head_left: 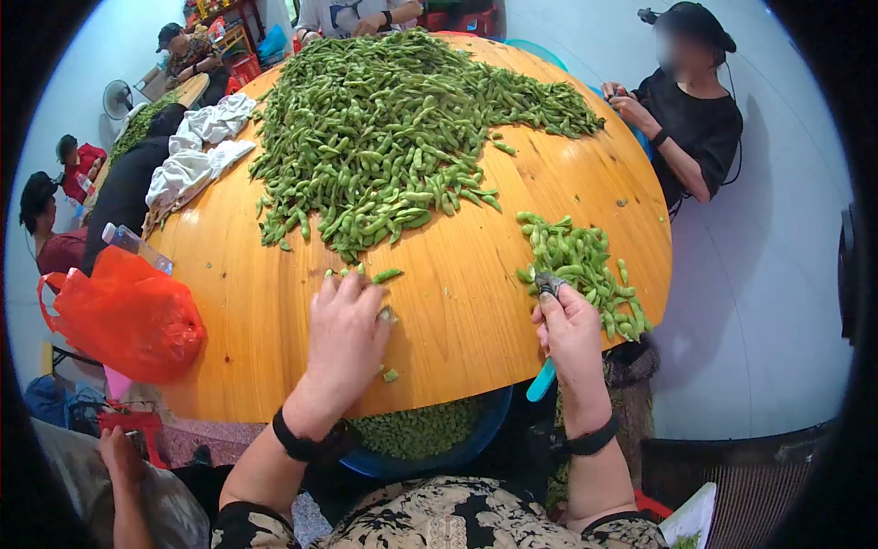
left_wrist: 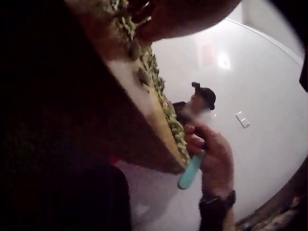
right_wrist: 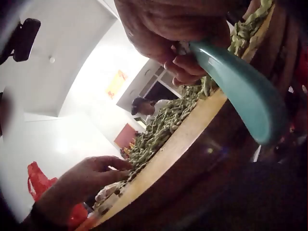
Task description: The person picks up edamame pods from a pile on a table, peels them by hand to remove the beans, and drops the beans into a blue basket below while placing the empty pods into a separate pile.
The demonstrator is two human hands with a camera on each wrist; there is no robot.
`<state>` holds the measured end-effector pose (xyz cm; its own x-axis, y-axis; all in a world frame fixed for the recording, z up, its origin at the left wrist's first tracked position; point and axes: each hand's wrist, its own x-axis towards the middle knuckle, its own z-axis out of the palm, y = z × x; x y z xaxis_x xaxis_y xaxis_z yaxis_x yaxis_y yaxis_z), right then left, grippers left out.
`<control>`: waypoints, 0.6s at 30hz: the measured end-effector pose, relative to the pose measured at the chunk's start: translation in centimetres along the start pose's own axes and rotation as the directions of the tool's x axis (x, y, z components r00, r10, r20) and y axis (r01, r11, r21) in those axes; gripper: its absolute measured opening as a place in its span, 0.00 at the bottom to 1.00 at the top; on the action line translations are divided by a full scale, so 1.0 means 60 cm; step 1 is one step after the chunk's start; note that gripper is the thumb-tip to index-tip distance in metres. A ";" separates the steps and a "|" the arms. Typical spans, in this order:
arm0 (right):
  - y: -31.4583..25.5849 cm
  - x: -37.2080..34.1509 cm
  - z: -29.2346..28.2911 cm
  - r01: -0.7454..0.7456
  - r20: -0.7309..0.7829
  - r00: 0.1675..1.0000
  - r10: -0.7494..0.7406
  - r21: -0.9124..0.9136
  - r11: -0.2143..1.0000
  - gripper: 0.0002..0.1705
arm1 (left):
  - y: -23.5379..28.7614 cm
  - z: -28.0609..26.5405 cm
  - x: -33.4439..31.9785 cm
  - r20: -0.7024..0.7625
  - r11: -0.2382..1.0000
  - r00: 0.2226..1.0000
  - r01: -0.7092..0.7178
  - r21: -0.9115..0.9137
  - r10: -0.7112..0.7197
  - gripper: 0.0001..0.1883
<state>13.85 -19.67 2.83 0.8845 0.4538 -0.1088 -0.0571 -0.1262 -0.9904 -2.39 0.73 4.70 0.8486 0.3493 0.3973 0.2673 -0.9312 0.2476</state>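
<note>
My left hand (head_left: 346, 329) is over the table, fingertips down beside a few loose green soybean pods (head_left: 387, 275) in front of the big heap. In the right wrist view its fingers (right_wrist: 110, 163) reach loosely forward. A teal-handled tool (head_left: 541, 381) is gripped in my right hand (head_left: 572, 331); the curved handle sticks out below the fist, while most of the working end is hidden by the fingers. Something dark covers a fingertip (head_left: 549, 284) of that hand. A smaller pile of pods (head_left: 572, 252) lies right beside it.
The large pod heap (head_left: 375, 137) covers the far part of the round wooden table (head_left: 476, 348). A blue basin (head_left: 489, 439) of shelled beans sits below the near edge. A red plastic bag (head_left: 128, 316) and bottle (head_left: 137, 247) are at left; a person (head_left: 690, 128) works at right.
</note>
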 end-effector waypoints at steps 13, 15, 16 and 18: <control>-0.017 -0.023 0.085 -0.272 0.491 0.854 0.172 0.138 0.952 0.13 | -0.017 0.026 0.028 0.302 0.776 0.948 0.261 -0.574 -0.096 0.16; -0.016 -0.020 0.089 -0.265 0.507 0.849 0.152 0.159 0.951 0.10 | -0.007 0.030 0.021 0.376 0.629 0.919 0.363 -0.688 -0.119 0.18; -0.016 -0.020 0.090 -0.297 0.526 0.837 0.151 0.204 0.933 0.09 | -0.003 0.033 0.019 0.365 0.614 0.927 0.336 -0.714 -0.084 0.19; -0.019 -0.020 0.091 -0.328 0.544 0.826 0.150 0.246 0.912 0.08 | -0.002 0.036 0.019 0.351 0.595 0.935 0.309 -0.742 -0.047 0.20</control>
<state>10.33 -15.26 3.59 0.4699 0.8354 -0.2851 -0.4560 -0.0468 -0.8888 -0.46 1.02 3.25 0.9412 0.3341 0.0493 0.0824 -0.3689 0.9258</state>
